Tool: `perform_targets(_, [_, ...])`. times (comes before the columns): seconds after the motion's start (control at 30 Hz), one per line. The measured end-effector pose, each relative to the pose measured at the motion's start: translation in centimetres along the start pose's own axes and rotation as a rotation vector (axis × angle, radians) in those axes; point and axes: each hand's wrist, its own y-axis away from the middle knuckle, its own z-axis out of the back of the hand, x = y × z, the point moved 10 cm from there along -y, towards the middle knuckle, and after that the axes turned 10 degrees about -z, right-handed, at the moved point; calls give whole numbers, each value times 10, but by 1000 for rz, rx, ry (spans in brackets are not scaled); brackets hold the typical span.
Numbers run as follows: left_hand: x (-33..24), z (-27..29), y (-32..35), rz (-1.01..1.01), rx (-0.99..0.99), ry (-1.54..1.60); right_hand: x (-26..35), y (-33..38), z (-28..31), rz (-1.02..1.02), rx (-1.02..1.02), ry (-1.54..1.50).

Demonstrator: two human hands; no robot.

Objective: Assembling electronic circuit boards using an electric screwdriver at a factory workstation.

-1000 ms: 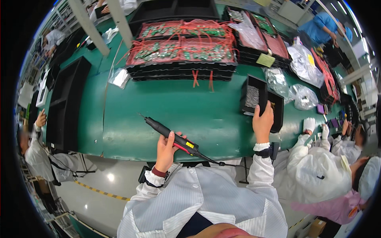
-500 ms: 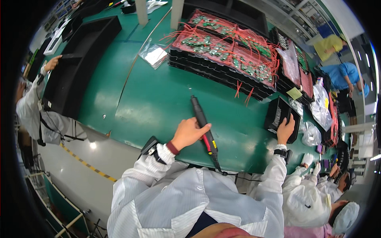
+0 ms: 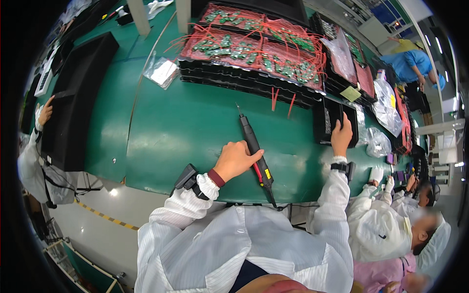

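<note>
My left hand (image 3: 238, 160) is closed round a black electric screwdriver (image 3: 250, 136) with red and yellow marks. It lies nearly along the green tabletop, its thin bit pointing away from me, its cable end toward my body. At the right, my right hand (image 3: 343, 136) reaches into a small black divided bin (image 3: 321, 133). Its fingers are bent together in the right-hand compartment; what they hold, if anything, is too small to see. Small metallic parts (image 3: 327, 118) lie in the left-hand compartment.
Stacked black trays (image 3: 234, 87) beyond hold green circuit boards with red wires. Clear bags (image 3: 378, 143) lie right of the bin; another bag (image 3: 164, 72) lies far left. A long black tray (image 3: 73, 107) stands at left, with another person's hand (image 3: 46, 111) on it. Co-workers sit at right.
My view has shifted, so trays and bin appear further up and left. The screwdriver stays in my left hand, now pointing a little more to the left. My right hand stays at the bin.
</note>
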Motion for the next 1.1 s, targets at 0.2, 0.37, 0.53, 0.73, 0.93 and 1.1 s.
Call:
perform_targets(0.2, [-17,-39,-4,-123,58,-88,-1,-24,-10,-7,18,-31])
perform_targets(0.37, [-38,-72,-20,-235,81,-102,7,-12,-16,-52,14,-45])
perform_targets(0.53, [-59,-92,-37,-308,99,-150,8,-13,-19,-162,40,-29])
perform_targets(0.73, [-69,-102,-43,-416,22,-80,-15,-21,-4,-352,62,-392])
perform_targets(0.93, [-64,-95,-38,-455,22,-15,40,-109,62,-20,-40,-454])
perform_targets(1.1, [-63,-89,-36,-427,44,8,112,-222,14,136,239,-230])
